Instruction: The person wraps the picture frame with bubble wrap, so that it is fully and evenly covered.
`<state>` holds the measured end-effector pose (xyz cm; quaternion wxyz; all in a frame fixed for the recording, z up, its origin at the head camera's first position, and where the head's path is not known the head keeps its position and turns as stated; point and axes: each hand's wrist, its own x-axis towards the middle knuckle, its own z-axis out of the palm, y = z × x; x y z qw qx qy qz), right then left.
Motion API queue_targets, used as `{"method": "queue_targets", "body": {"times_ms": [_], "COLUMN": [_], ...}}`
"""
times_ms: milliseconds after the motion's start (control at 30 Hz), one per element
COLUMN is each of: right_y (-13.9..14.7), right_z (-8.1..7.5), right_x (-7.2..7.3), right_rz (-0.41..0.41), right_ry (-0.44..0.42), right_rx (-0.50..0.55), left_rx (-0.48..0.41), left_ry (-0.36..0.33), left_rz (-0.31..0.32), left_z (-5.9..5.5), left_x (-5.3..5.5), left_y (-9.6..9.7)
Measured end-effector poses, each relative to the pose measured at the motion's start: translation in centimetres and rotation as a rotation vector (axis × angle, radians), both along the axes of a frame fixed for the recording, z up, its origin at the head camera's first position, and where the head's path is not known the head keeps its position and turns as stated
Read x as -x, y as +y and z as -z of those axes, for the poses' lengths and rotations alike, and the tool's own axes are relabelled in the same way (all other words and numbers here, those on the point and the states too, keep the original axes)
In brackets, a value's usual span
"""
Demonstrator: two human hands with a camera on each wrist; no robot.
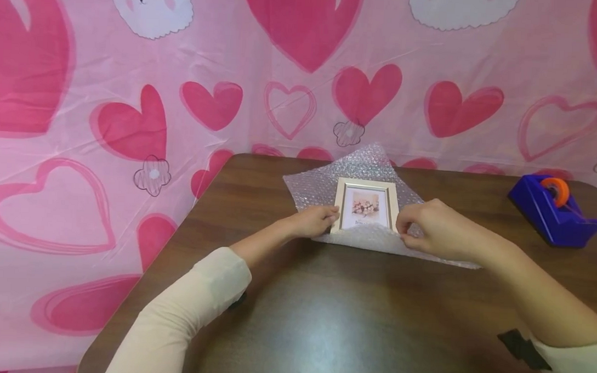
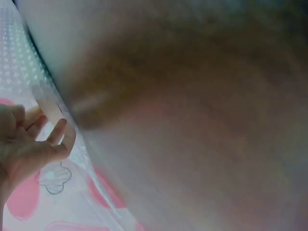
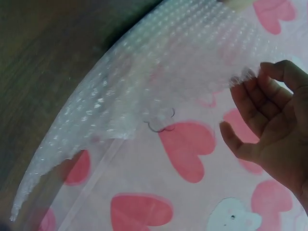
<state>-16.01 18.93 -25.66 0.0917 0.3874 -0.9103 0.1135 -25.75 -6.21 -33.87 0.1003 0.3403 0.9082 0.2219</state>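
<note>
A cream picture frame (image 1: 340, 207) with a flower print lies face up on a sheet of bubble wrap (image 1: 363, 162). The near side of the wrap is folded up over the frame's bottom edge. My left hand (image 1: 315, 221) grips the frame's lower left side; in the left wrist view, the same hand (image 2: 29, 139) has its fingers bent at the frame and wrap edge. At the lower right corner my right hand (image 1: 435, 229) pinches the folded wrap's edge. The right wrist view shows that hand (image 3: 274, 106) with its thumb and fingertips at the sheet's edge.
A blue tape dispenser (image 1: 549, 217) with an orange roll (image 1: 555, 191) stands at the right of the brown wooden table (image 1: 294, 318). A pink heart-print cloth (image 1: 283, 54) hangs behind the table and along its left side.
</note>
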Motion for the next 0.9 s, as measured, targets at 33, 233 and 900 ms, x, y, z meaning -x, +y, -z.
{"method": "queue_targets", "body": {"times_ms": [33, 233, 900], "right_y": [0.1, 0.3, 0.3], "right_z": [0.0, 0.0, 2.5], "right_x": [0.3, 2.2, 7.9], "right_rz": [0.016, 0.102, 0.375], "right_ry": [0.019, 0.105, 0.027], "right_rx": [0.001, 0.037, 0.125], "left_rx": [-0.011, -0.09, -0.076], "left_ry": [-0.023, -0.14, -0.058], "left_rz": [-0.014, -0.087, 0.015], "left_z": [-0.1, -0.4, 0.1], "left_x": [0.0, 0.1, 0.4], "left_y": [-0.1, -0.5, -0.1]}}
